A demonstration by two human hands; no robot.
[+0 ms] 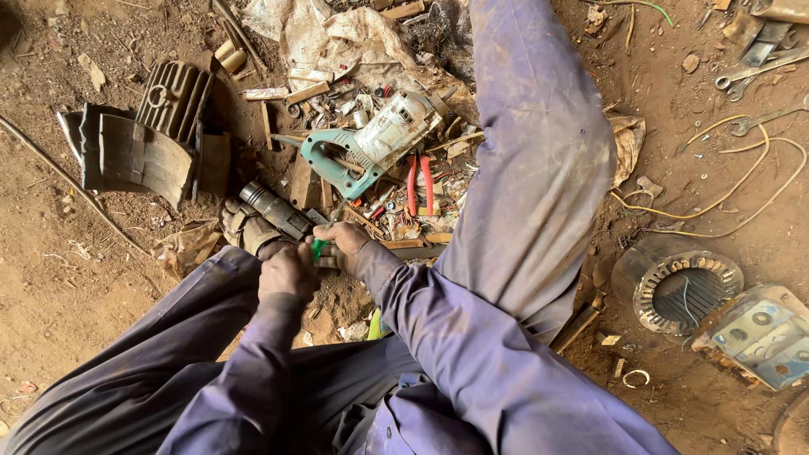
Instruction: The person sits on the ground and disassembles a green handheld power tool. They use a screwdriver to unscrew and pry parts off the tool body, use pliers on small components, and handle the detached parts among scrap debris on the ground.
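My left hand (286,271) and my right hand (344,240) meet low over the dirt ground, between my knees. Both are closed around a small tool with a green handle (318,248); only a sliver of green shows between the fingers. A dark metal cylinder (274,209) lies just beyond my hands. Purple work sleeves and trousers cover my arms and legs, and my right leg (539,152) stretches up the frame.
A teal and white power drill (371,139) and red-handled pliers (419,181) lie in a scrap pile ahead. A finned motor housing (173,97) sits at left. A motor stator (678,282), yellow wire (725,198) and spanners (758,72) are at right.
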